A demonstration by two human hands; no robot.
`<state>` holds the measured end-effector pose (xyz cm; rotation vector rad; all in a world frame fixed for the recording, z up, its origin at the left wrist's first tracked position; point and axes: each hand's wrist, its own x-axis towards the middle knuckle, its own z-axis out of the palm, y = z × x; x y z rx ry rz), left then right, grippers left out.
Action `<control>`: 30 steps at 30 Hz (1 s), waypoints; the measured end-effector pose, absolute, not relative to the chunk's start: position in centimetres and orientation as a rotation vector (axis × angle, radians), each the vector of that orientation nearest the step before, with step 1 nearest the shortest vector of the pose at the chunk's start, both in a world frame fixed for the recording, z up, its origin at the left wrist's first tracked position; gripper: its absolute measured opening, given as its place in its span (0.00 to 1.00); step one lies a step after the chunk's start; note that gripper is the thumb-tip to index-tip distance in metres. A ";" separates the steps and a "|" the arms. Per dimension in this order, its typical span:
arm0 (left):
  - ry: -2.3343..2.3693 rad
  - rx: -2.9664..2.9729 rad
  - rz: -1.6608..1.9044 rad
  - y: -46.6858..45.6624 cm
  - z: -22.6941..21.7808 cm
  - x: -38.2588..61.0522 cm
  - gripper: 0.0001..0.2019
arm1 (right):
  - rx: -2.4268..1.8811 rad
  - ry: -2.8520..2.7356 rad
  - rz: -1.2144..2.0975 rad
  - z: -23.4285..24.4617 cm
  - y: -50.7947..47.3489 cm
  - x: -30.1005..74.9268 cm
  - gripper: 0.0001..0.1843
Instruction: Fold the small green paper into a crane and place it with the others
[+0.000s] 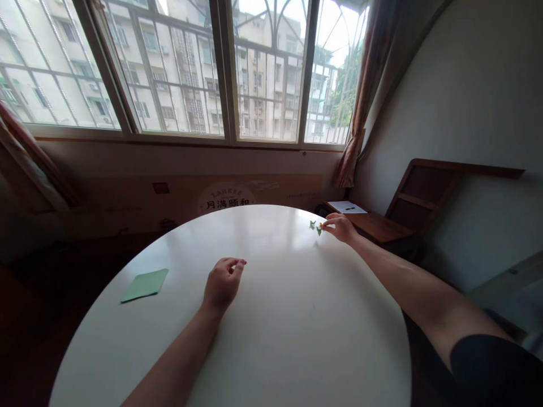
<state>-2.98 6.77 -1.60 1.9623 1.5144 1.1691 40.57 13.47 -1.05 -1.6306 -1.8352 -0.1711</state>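
My right hand (340, 228) reaches to the far right part of the round white table (271, 339) and pinches a small folded green paper figure (316, 226) just above the tabletop. My left hand (222, 284) rests near the table's middle, fingers curled loosely inward, with nothing visible in it. A flat stack of green paper squares (145, 284) lies on the left part of the table, well apart from both hands.
Beyond the table's right edge stands a low wooden desk (375, 225) with a white sheet and pen (347, 207) on it. A large window (190, 68) fills the back wall, with a cardboard panel (224, 196) below it and curtains at both sides.
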 end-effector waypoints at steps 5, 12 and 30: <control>1.560 1.973 1.157 7.6 -1.7 -2.3 0.22 | -1.686 -1.830 -0.223 -2.9 16.3 43.9 0.05; 1.620 1.931 1.110 8.3 -1.9 -1.6 0.21 | -1.673 -1.902 -0.216 -3.8 18.5 45.9 0.05; 1.717 2.067 0.917 8.0 -1.3 -1.0 0.19 | -1.673 -2.021 -0.277 -3.7 19.2 47.3 0.12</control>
